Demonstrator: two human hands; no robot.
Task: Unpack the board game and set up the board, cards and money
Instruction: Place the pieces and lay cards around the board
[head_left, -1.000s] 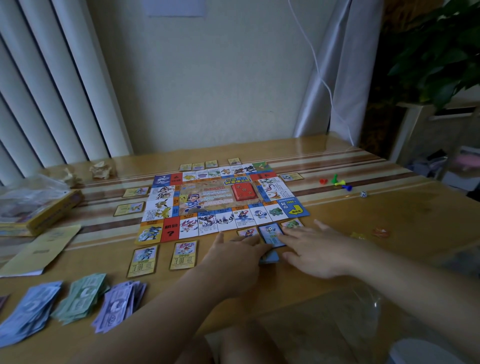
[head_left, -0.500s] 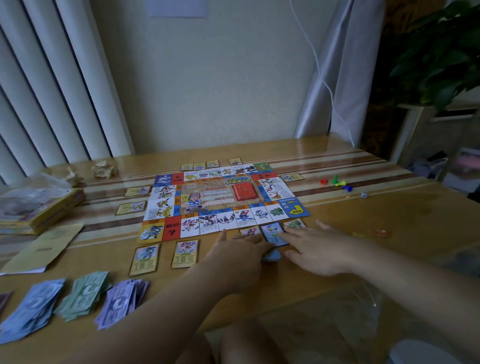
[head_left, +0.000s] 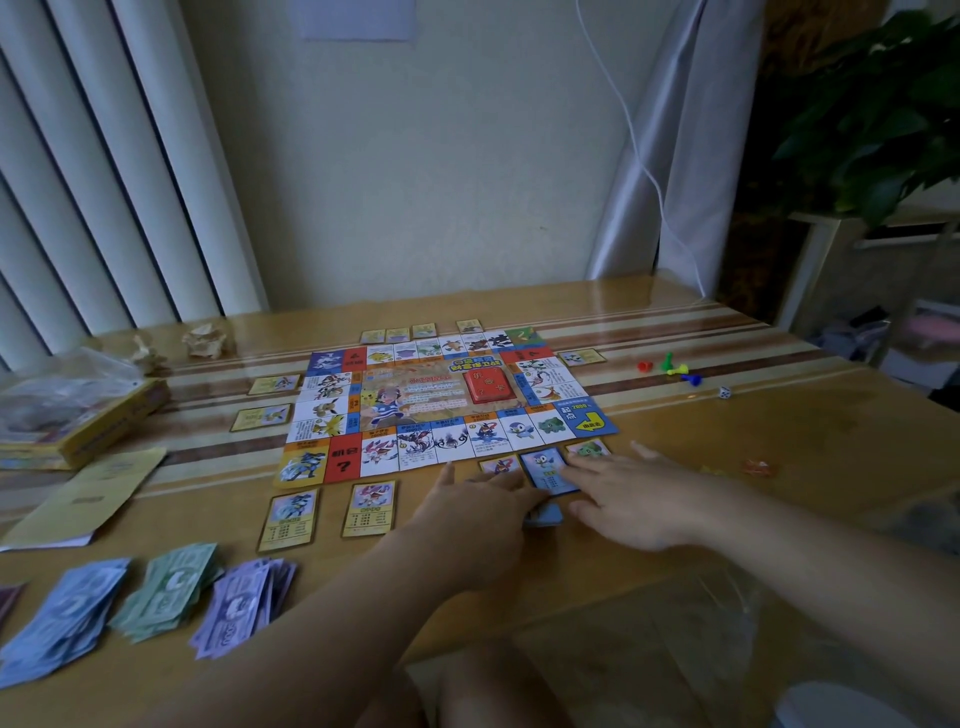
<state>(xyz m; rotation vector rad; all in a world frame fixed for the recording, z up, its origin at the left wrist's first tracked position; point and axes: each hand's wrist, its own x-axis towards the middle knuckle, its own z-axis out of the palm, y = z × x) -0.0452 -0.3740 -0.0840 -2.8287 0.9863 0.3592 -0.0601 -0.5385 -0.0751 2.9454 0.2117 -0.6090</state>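
The colourful game board (head_left: 447, 400) lies flat mid-table, a red card deck (head_left: 487, 386) at its centre. Property cards ring it, including two yellow-framed ones (head_left: 327, 512) at the near left. My left hand (head_left: 480, 512) rests palm-down over a small stack of blue cards (head_left: 544, 514), gripping it. My right hand (head_left: 631, 496) lies flat with spread fingers, its fingertip pressing a blue-framed card (head_left: 548, 467) beside the board's near edge. Three fanned piles of play money (head_left: 166, 590) sit at the near left.
The yellow game box (head_left: 91, 423) with a plastic bag on it and a yellow booklet (head_left: 88, 496) lie at the left. Coloured pawns (head_left: 670, 366) and a die (head_left: 724, 392) sit at the right. Two crumpled paper bits (head_left: 205, 340) are at the back left.
My right hand has slid the blue-framed card slightly farther toward the board's edge. My left hand stays on the stack.
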